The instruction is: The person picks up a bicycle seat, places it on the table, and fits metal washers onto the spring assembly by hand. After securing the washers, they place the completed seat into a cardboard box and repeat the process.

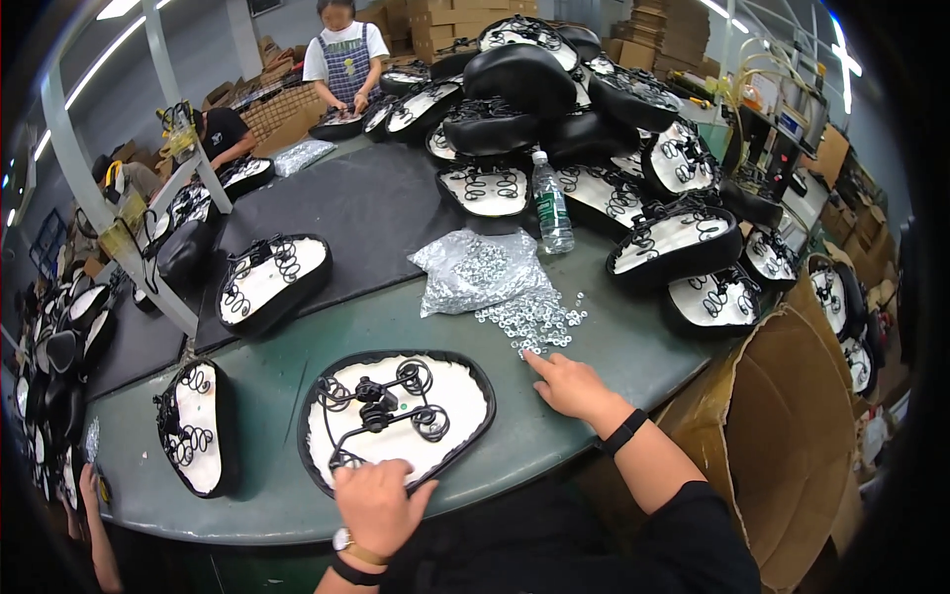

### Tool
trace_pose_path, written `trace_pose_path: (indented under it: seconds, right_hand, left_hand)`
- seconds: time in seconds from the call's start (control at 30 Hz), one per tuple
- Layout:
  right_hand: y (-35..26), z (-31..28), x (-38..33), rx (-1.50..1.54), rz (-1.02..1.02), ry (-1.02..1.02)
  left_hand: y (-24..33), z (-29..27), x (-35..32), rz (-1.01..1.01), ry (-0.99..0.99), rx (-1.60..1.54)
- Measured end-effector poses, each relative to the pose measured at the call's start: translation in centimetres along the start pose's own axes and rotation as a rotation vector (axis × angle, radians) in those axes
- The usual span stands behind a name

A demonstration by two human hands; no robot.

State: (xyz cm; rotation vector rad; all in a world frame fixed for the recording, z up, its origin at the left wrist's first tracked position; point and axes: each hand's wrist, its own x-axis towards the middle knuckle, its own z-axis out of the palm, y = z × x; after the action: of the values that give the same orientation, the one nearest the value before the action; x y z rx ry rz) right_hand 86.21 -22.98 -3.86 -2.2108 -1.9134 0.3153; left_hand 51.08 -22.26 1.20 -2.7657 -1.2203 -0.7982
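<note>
A black bicycle saddle (450, 388) lies upside down on the green table in front of me, its white underside up. Black coil springs and a wire frame with a central clamp (375, 407) sit on it. My left hand (379, 503) grips the saddle's near edge, fingers curled by the frame's near end and thumb held apart. Farther right, my right hand (574, 386) reaches with its index finger extended to the near edge of a scatter of small silver nuts (534, 322). Its thumb is apart from that fingertip, and I see nothing held. The other fingers are partly hidden.
Behind the nuts lies a clear plastic bag (477, 269) of more nuts, beside a water bottle (552, 206). Saddles are piled high at the back (520, 79). Two single saddles (272, 282) (195, 428) lie leftward. A cardboard box (792, 426) stands right; other people work farther off.
</note>
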Motion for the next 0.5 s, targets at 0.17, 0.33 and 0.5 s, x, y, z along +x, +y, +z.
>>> trace_pose_path:
  seconds: [0.17,0.33,0.5]
  right_hand:
    - [0.9,0.7,0.1,0.018,-0.105,0.068]
    - [0.6,-0.3,0.1,0.318,0.064,-0.009]
    - [1.8,1.1,0.9,0.309,-0.057,0.115]
  left_hand:
    - [1.4,0.4,0.4,0.09,0.069,-0.217]
    - [-3.3,-2.9,-3.6,-0.138,0.214,-0.252]
    - [-6.7,-5.3,-5.8,-0.065,-0.126,-0.222]
